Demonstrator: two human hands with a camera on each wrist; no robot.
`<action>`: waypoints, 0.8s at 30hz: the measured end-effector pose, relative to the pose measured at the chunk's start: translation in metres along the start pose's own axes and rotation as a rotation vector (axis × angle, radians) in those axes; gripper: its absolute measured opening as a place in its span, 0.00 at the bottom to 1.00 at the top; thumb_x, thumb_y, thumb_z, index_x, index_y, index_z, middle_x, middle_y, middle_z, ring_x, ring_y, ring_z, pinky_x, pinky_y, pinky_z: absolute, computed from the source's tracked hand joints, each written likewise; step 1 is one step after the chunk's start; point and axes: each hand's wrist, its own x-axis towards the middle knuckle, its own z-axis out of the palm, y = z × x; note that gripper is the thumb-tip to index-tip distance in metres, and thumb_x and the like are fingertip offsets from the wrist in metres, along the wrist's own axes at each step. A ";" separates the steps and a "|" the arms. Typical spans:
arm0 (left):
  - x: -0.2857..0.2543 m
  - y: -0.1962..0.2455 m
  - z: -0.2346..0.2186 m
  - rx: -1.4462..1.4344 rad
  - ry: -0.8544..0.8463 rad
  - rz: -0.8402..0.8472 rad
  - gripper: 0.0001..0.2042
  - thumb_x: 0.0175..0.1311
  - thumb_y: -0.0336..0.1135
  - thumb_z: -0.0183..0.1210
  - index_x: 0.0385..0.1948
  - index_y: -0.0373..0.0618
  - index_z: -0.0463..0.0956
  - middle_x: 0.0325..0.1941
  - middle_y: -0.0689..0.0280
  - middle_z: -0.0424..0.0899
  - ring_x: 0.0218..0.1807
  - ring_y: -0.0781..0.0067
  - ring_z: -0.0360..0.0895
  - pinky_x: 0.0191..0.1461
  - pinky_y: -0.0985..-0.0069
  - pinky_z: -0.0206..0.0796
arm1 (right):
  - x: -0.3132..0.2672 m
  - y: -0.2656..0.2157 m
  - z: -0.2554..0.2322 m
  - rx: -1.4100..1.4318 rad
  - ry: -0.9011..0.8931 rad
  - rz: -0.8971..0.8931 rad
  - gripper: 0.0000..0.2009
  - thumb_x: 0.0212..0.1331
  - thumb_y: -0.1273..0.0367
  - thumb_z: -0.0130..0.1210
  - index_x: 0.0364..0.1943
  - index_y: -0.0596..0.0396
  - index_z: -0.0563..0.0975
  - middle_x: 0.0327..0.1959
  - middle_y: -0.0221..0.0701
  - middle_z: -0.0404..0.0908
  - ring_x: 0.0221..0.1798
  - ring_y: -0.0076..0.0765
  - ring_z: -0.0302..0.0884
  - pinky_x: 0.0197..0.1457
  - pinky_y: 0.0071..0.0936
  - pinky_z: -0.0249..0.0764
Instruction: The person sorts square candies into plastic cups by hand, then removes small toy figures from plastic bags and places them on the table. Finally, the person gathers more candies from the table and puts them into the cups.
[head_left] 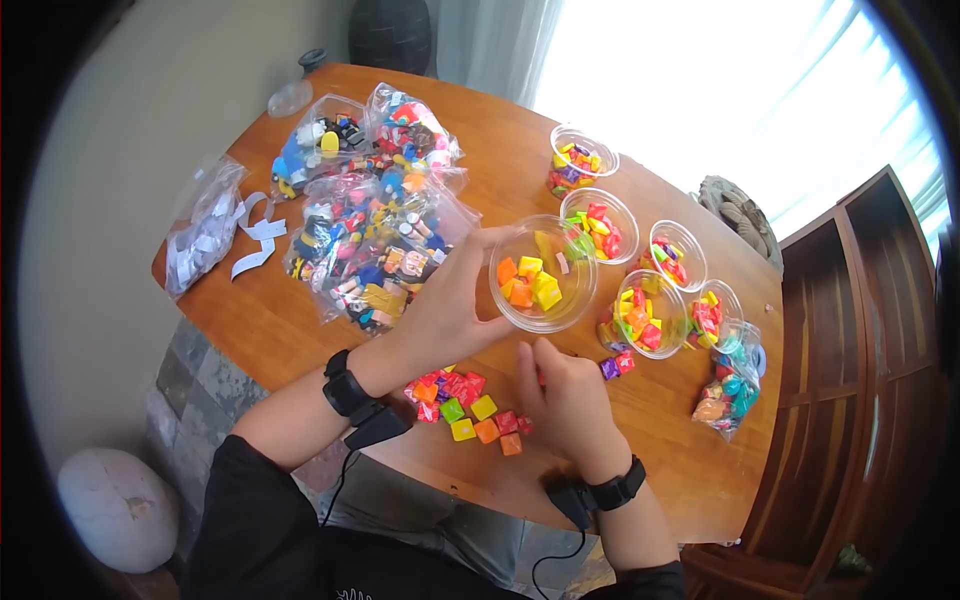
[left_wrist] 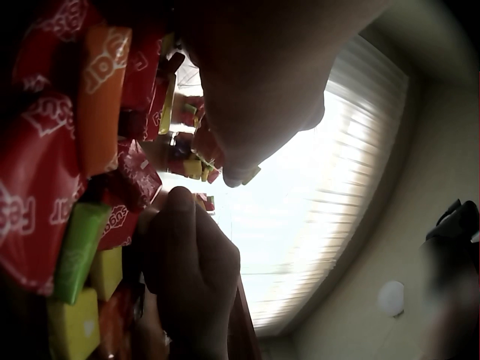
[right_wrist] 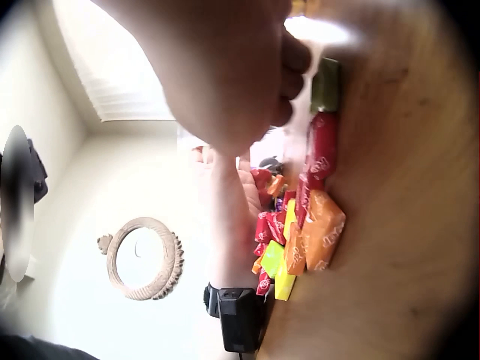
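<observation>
My left hand (head_left: 452,305) grips a clear plastic cup (head_left: 548,327) by its side, above the table. Inside it lie orange and yellow wrapped candies (head_left: 541,287). My right hand (head_left: 575,400) is low over the table in front of the cup, fingers curled, with a bit of red wrapped candy (head_left: 541,379) showing between thumb and forefinger. Left of that hand is a loose pile of wrapped candies (head_left: 470,385) in red, orange, green and yellow. The right wrist view shows a green candy (right_wrist: 325,86) close to the curled fingers.
Several clear cups of candies, one at the back (head_left: 584,150), stand to the right. A purple candy (head_left: 610,369) lies beside my right hand. Bags of small toy figures (head_left: 375,235) cover the left side. A bag of teal and orange things (head_left: 730,385) sits near the right edge.
</observation>
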 end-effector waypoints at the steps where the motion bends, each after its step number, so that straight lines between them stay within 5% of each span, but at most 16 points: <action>1: 0.000 0.000 0.001 -0.002 -0.003 0.003 0.43 0.61 0.37 0.82 0.75 0.40 0.65 0.72 0.50 0.79 0.74 0.53 0.79 0.76 0.60 0.72 | -0.001 -0.001 -0.003 -0.002 0.003 0.002 0.17 0.78 0.63 0.60 0.28 0.53 0.74 0.17 0.37 0.80 0.18 0.50 0.80 0.22 0.42 0.74; 3: 0.000 -0.001 0.000 0.040 -0.010 0.055 0.42 0.61 0.37 0.82 0.74 0.41 0.66 0.72 0.52 0.80 0.75 0.51 0.78 0.77 0.60 0.71 | -0.006 -0.004 -0.015 -0.026 0.314 -0.160 0.18 0.80 0.63 0.58 0.28 0.52 0.72 0.19 0.34 0.76 0.19 0.46 0.77 0.23 0.39 0.70; 7: -0.001 -0.007 0.000 0.086 -0.093 0.131 0.42 0.61 0.38 0.82 0.75 0.46 0.66 0.73 0.56 0.80 0.75 0.52 0.78 0.82 0.54 0.65 | -0.019 -0.008 -0.035 0.142 0.415 -0.302 0.21 0.83 0.62 0.56 0.26 0.51 0.69 0.24 0.32 0.73 0.23 0.42 0.72 0.27 0.36 0.68; 9: -0.001 -0.008 0.000 0.095 -0.175 0.336 0.41 0.60 0.41 0.82 0.75 0.51 0.67 0.74 0.61 0.81 0.74 0.55 0.79 0.87 0.46 0.56 | -0.015 -0.015 -0.028 0.225 0.873 -0.349 0.19 0.85 0.59 0.52 0.30 0.49 0.73 0.30 0.33 0.74 0.27 0.39 0.71 0.30 0.33 0.66; 11: -0.002 -0.007 0.002 0.045 -0.209 0.345 0.40 0.61 0.43 0.82 0.74 0.54 0.68 0.75 0.64 0.81 0.74 0.59 0.80 0.89 0.40 0.51 | -0.017 -0.009 -0.030 0.224 0.894 -0.383 0.16 0.85 0.58 0.51 0.39 0.51 0.79 0.39 0.36 0.78 0.34 0.39 0.73 0.37 0.35 0.69; 14: -0.002 -0.005 0.002 0.060 -0.307 0.398 0.38 0.62 0.45 0.81 0.73 0.54 0.69 0.74 0.67 0.83 0.74 0.60 0.80 0.89 0.42 0.52 | -0.008 -0.012 -0.035 -0.165 0.547 -0.284 0.16 0.85 0.57 0.50 0.51 0.55 0.81 0.47 0.38 0.83 0.51 0.47 0.80 0.56 0.47 0.76; 17: -0.002 -0.005 0.001 0.057 -0.270 0.362 0.38 0.62 0.44 0.81 0.73 0.54 0.69 0.74 0.65 0.83 0.74 0.58 0.80 0.89 0.41 0.52 | 0.008 -0.013 -0.034 0.022 0.522 -0.331 0.15 0.85 0.58 0.49 0.54 0.54 0.79 0.53 0.42 0.86 0.57 0.52 0.83 0.62 0.48 0.78; 24: -0.004 -0.003 0.003 -0.044 -0.134 0.133 0.40 0.62 0.39 0.80 0.74 0.47 0.67 0.70 0.54 0.81 0.73 0.48 0.79 0.78 0.56 0.69 | 0.000 -0.004 -0.025 0.191 0.698 -0.414 0.10 0.84 0.64 0.51 0.56 0.54 0.76 0.51 0.44 0.87 0.53 0.50 0.86 0.59 0.47 0.80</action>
